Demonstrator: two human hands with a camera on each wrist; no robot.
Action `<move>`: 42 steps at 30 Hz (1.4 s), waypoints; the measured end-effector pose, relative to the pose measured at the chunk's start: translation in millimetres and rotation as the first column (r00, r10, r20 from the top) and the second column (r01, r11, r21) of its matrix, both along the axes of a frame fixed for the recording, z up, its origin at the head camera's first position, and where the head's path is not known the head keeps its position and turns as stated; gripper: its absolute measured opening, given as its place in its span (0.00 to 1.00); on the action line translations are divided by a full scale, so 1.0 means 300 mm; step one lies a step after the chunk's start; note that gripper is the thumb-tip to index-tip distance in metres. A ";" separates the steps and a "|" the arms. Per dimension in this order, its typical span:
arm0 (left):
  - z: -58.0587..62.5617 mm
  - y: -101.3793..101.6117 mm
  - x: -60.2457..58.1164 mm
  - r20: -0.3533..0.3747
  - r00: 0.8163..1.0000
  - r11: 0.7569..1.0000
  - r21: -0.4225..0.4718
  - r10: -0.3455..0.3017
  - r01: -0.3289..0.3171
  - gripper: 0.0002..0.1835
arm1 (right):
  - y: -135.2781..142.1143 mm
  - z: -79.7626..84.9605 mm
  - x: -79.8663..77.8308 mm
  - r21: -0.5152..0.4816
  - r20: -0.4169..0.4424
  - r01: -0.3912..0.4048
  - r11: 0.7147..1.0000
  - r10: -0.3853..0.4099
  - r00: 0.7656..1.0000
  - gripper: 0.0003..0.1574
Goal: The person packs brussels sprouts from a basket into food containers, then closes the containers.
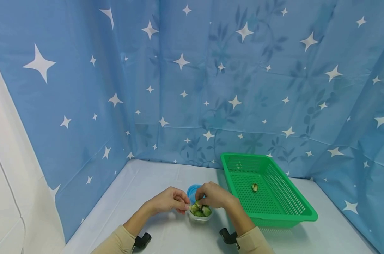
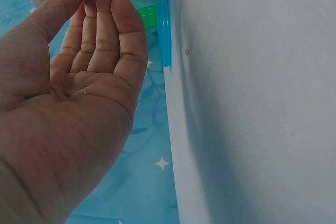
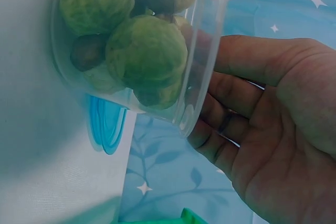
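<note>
A small clear plastic container (image 1: 200,219) stands on the white table, filled with several green Brussels sprouts (image 1: 206,211). My left hand (image 1: 169,201) pinches its rim from the left between thumb and fingers, as the left wrist view shows. From the right, my right hand (image 1: 214,195) reaches over the rim with bent fingers and pinches a sprout at the top of the pile. Its fingertips are partly hidden behind the rim (image 3: 202,72) in the right wrist view. Just behind the container lies a round blue lid (image 1: 193,190), partly covered by the right hand.
To the right stands a large green perforated basket (image 1: 306,213) with a single Brussels sprout (image 1: 254,187) on its floor. A blue curtain (image 1: 185,106) with white stars hangs behind the table and along its sides. A tiny crumb (image 2: 187,52) lies on the white tabletop (image 2: 262,103).
</note>
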State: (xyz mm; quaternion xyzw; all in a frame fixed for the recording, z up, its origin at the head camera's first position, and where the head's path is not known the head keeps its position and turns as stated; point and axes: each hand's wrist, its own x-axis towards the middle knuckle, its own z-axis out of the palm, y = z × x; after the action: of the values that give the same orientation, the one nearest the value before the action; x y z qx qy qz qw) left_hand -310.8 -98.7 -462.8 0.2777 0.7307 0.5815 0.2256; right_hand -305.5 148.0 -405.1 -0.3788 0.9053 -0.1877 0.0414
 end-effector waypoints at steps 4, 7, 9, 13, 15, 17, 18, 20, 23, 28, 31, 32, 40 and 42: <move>-0.003 -0.001 -0.002 -0.007 1.000 1.000 -0.002 0.001 -0.001 0.12 | -0.002 0.005 0.003 0.003 0.017 0.005 1.000 -0.005 1.000 0.04; -0.006 -0.001 -0.004 -0.011 1.000 1.000 -0.004 0.002 -0.002 0.13 | -0.005 0.007 0.003 0.001 0.023 0.006 1.000 -0.006 1.000 0.05; -0.007 -0.001 -0.004 -0.010 1.000 1.000 -0.004 0.002 -0.002 0.13 | -0.006 0.008 0.004 0.001 0.019 0.006 1.000 -0.006 1.000 0.05; -0.005 0.000 -0.003 -0.007 1.000 1.000 0.000 0.003 -0.003 0.13 | -0.006 0.010 0.003 0.008 0.010 0.008 1.000 -0.008 1.000 0.06; -0.003 0.000 -0.003 -0.007 1.000 1.000 0.001 0.005 -0.005 0.12 | -0.006 0.010 0.003 0.014 0.009 0.010 1.000 -0.010 1.000 0.06; -0.002 0.001 -0.002 -0.007 1.000 1.000 0.001 0.004 -0.004 0.12 | -0.006 0.010 0.003 0.020 0.015 0.015 1.000 -0.015 1.000 0.06; -0.002 0.001 -0.002 -0.008 1.000 1.000 0.002 0.004 -0.004 0.12 | -0.006 0.009 0.004 0.024 0.018 0.019 1.000 -0.019 1.000 0.06; -0.001 0.001 -0.002 -0.008 1.000 1.000 -0.001 0.003 -0.003 0.11 | -0.006 0.008 0.005 0.026 0.022 0.022 0.999 -0.023 0.999 0.06; -0.002 0.000 -0.002 -0.009 1.000 1.000 -0.001 0.000 0.000 0.11 | -0.008 0.006 0.007 0.033 0.026 0.031 0.999 -0.032 0.999 0.05; -0.004 -0.001 -0.002 -0.011 1.000 1.000 -0.001 -0.008 0.008 0.11 | -0.011 0.005 0.008 0.044 0.025 0.038 0.998 -0.040 0.999 0.05; -0.003 -0.001 -0.002 -0.012 1.000 1.000 -0.001 -0.009 0.009 0.11 | -0.011 0.007 0.008 0.045 0.030 0.040 0.998 -0.041 0.999 0.05; -0.003 -0.001 -0.001 -0.012 1.000 1.000 -0.002 -0.008 0.008 0.11 | -0.010 0.008 0.008 0.046 0.032 0.041 0.998 -0.042 0.999 0.05; 0.001 -0.001 0.002 -0.011 1.000 1.000 0.004 -0.010 0.010 0.12 | -0.011 0.017 0.014 0.046 0.040 0.044 0.998 -0.046 0.998 0.04; 0.000 -0.002 0.002 -0.011 1.000 1.000 0.005 -0.011 0.011 0.12 | -0.013 0.018 0.016 0.043 0.043 0.049 0.998 -0.051 0.998 0.04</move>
State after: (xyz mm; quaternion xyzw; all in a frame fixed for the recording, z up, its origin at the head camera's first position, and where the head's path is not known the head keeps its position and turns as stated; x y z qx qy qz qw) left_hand -310.1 -99.4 -462.9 0.2855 0.7288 0.5806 0.2243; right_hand -300.8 144.1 -399.7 -0.3510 0.9171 -0.1778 0.0649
